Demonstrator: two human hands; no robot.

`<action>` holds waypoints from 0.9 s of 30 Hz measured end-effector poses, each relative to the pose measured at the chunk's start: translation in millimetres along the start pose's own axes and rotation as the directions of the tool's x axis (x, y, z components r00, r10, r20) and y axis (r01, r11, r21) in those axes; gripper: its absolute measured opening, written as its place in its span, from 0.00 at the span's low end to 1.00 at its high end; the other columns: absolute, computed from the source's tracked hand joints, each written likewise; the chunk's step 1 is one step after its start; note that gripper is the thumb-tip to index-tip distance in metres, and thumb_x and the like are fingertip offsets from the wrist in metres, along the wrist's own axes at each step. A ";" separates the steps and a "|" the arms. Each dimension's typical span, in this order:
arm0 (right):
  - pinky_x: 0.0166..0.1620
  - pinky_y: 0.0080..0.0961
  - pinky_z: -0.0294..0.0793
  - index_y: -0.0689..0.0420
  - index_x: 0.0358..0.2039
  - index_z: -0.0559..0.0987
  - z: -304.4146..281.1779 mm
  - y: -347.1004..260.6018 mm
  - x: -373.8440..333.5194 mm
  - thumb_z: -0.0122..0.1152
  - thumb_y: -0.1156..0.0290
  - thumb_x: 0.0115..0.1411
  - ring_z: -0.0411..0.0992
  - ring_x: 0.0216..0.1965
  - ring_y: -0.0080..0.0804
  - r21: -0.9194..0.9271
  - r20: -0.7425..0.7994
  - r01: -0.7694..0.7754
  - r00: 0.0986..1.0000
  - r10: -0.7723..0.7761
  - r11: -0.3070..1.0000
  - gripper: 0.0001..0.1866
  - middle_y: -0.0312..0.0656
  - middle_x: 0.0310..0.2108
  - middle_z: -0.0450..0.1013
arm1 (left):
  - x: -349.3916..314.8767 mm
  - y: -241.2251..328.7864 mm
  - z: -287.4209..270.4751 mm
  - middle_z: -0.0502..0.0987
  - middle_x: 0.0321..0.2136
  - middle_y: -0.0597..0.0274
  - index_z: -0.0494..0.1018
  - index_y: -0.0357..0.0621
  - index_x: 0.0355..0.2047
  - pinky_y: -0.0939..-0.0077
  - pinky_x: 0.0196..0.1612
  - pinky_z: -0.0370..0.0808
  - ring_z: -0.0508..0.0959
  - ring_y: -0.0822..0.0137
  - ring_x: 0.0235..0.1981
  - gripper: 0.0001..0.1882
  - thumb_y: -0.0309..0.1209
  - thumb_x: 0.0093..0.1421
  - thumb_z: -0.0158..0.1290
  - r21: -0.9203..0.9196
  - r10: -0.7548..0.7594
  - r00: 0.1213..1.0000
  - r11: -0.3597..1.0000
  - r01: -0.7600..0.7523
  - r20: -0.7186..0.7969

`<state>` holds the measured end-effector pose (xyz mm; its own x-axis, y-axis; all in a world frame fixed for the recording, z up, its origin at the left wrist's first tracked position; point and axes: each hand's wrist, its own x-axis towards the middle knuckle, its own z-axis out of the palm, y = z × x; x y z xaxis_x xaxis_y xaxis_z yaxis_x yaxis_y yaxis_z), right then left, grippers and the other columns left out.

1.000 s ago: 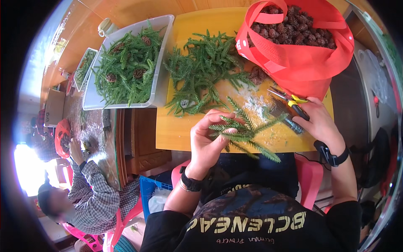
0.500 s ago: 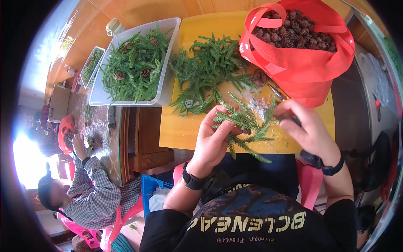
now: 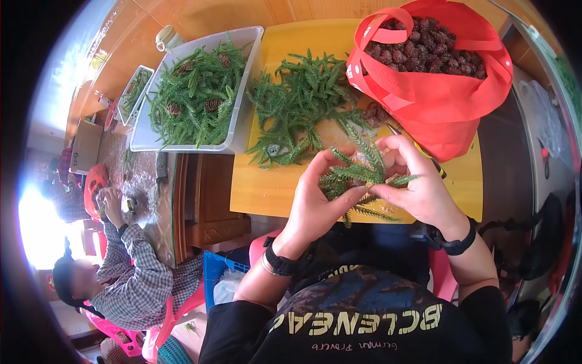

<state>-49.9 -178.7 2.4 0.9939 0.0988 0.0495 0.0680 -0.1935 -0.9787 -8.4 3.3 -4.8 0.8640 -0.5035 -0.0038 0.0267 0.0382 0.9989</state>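
Both of my hands grip one green artificial pine sprig (image 3: 367, 162) above the near edge of the yellow table. My left hand (image 3: 318, 197) is closed around its left side, thumb pressed at the middle. From the other side my right hand (image 3: 421, 185) pinches it, its thumb tip close to the left thumb. A small pale spot shows between the thumbs; what it is I cannot make out. Just beyond my hands lies a loose heap of green pine sprigs (image 3: 303, 100). A tool with a pointed metal tip (image 3: 394, 130) rests beside the red bag, partly hidden by my right hand.
A red bag (image 3: 445, 109) full of pine cones (image 3: 424, 51) stands at the far right. At the left is a clear plastic bin (image 3: 233, 136) of sprigs with several cones. Farther left a person in a checked shirt (image 3: 136, 285) works at another table (image 3: 142, 194).
My right hand has moved left from beside the tool and now pinches the sprig. The sprig is turned and drawn between both hands. The other person's hands have come together.
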 end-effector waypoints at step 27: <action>0.33 0.13 0.69 0.58 0.47 0.64 -24.2 10.3 5.3 0.62 0.84 0.47 0.68 0.30 0.16 0.063 0.051 0.018 0.998 -0.021 0.998 0.27 0.33 0.30 0.68 | 9.9 -3.7 14.1 0.76 0.35 0.62 0.67 0.36 0.44 0.81 0.42 0.73 0.76 0.74 0.35 0.15 0.21 0.55 0.53 -0.305 -0.146 0.989 0.941 0.143 0.014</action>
<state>-41.8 -203.9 -2.6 0.9865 0.1526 0.0601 0.0802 -0.1294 -0.9883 -7.0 -14.1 -7.9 0.8436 -0.5159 -0.1488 0.3022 0.2272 0.9258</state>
